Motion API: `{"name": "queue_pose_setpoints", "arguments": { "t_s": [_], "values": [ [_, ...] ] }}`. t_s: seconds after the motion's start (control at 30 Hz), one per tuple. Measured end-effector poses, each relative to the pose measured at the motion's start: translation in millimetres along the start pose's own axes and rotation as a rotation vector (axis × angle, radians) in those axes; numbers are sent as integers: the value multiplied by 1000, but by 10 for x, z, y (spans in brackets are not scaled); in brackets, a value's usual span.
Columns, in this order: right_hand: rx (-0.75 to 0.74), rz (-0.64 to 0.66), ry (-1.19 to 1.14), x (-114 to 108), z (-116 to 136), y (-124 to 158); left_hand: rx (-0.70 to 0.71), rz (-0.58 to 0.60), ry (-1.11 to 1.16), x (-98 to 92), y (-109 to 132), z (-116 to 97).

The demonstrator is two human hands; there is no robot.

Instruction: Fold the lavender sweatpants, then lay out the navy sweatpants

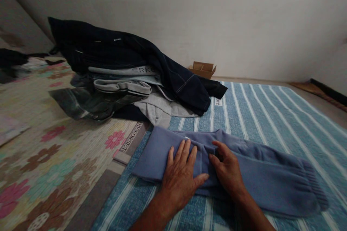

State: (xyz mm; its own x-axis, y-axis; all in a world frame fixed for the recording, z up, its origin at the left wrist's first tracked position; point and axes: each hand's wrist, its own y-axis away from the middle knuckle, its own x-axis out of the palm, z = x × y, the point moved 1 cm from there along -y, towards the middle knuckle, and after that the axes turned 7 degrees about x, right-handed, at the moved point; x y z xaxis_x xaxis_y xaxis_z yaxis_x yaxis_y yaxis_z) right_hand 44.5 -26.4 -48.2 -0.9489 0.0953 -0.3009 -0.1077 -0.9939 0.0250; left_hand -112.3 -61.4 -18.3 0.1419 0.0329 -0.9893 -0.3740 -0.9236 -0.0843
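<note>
My left hand [180, 177] flat, my right hand [226, 171] curled, on periwinkle-blue fleece sweatpants [267, 184]
The left palm lies open, pressing; the right fingers [217, 148] close narrow at a fold [202, 149], pinching or not I cannot tell. The sweatpants lie before me on a blue-and-white striped mat [273, 115], long axis toward 4 o'clock, ribbed cuff [311, 187] nearer my right hand.

Place: you are in a home, in a plain domestic room
Floor: you have a floral vinyl floor covering [51, 158] with a blue-and-white striped floor mat [273, 119] laid over it
Clothes: you see a heap of everyday clothes [116, 75] and blue fleece sweatpants [271, 184]
Surroundings: you face a bare painted wall [244, 18], with a small cardboard box [202, 69] near it
</note>
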Motion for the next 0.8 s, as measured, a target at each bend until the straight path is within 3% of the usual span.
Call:
{"name": "queue_pose_setpoints", "arguments": {
  "t_s": [0.17,0.3,0.4,0.63,0.8],
  "values": [
    [-158,-53,221,-11,29,57,11,2,-19,50,12,8],
    [-464,-192,470,20,174,169,28,0,-4,62,23,23],
    [-662,-113,544,120,213,249,32,38,20,63,27,39],
    [-602,61,803,213,-7,294,23,99,62,62,14,55],
    [-547,148,867,154,-55,308,103,221,151,-125,9,180]
  ]
}}
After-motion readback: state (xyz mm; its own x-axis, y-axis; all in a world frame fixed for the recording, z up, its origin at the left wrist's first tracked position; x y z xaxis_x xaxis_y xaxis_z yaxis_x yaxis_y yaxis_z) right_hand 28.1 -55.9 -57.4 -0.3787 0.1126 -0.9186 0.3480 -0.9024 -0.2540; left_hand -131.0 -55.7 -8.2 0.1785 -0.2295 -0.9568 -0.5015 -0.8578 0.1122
